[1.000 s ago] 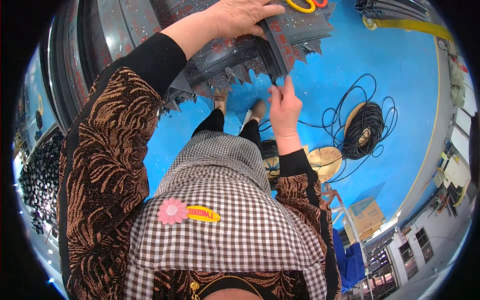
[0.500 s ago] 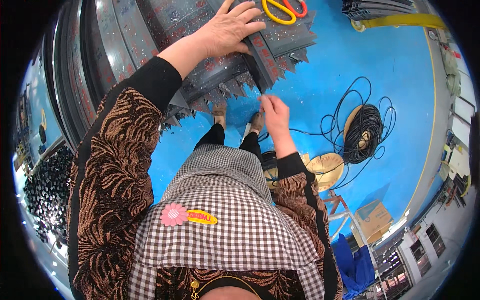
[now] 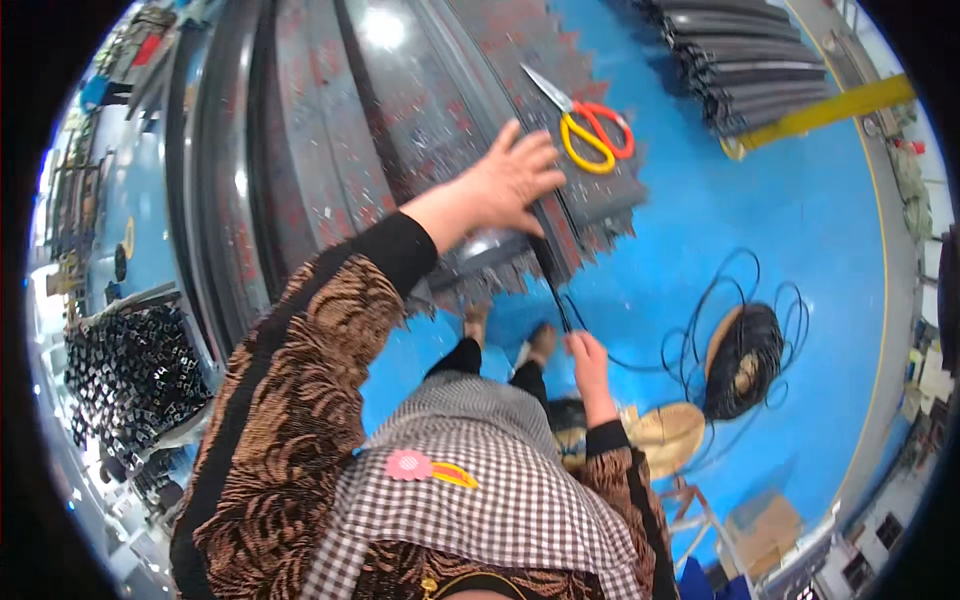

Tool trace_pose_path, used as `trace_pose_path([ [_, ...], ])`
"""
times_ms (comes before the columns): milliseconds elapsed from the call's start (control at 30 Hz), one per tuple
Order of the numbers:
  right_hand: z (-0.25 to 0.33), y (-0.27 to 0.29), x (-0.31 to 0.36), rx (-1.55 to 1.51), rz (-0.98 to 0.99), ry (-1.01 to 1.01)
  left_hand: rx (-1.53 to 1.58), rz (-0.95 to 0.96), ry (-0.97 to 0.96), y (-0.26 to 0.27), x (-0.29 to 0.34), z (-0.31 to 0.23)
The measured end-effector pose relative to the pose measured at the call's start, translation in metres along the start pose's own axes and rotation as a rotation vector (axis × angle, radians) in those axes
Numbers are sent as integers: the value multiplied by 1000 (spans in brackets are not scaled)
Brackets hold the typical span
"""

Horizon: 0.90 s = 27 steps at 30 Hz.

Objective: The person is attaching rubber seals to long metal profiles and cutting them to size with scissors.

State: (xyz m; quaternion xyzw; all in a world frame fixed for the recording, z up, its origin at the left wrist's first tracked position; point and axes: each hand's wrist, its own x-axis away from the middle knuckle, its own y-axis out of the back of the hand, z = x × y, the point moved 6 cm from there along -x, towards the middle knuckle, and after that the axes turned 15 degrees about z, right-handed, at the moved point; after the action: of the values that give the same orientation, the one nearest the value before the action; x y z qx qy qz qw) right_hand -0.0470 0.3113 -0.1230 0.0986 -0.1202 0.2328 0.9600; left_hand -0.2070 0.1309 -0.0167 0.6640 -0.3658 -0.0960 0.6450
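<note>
Long grey profiles [image 3: 410,90] with red markings and ragged ends lie stacked side by side. My left hand [image 3: 508,185] rests on them with its fingers spread, near the end of one profile. Below that end, my right hand [image 3: 590,362] pinches a thin black strip [image 3: 553,285], which runs up to the profile under the left hand. How the strip meets the profile is hard to make out. Scissors [image 3: 573,107] with one yellow and one red handle lie on the stack, just right of my left hand, blades pointing up and left.
A coil of black cord [image 3: 745,365] with loose loops lies on the blue floor [image 3: 690,210] at right, beside a tan reel [image 3: 672,438]. Black profiles [image 3: 745,60] sit by a yellow bar [image 3: 830,115] at upper right. A cardboard box [image 3: 765,530] stands lower right.
The view has shifted, so the stack and the whole scissors show lower. My right hand is farther from the profile end, with more of the black strip showing between. My left hand stays on the stack.
</note>
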Motion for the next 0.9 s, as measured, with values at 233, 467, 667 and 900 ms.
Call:
trace_pose_path([
  [233,5,4,-3,93,-52,-96,-5,-19,-32,8,2,-9],
  [467,-8,6,-4,23,-66,-146,1,-60,-38,5,-1,-2],
  [667,5,0,11,126,-75,-76,-5,-46,-12,1,2,-3],
  [900,3,6,1,194,-81,-73,-8,-47,-22,1,-3,-13],
])
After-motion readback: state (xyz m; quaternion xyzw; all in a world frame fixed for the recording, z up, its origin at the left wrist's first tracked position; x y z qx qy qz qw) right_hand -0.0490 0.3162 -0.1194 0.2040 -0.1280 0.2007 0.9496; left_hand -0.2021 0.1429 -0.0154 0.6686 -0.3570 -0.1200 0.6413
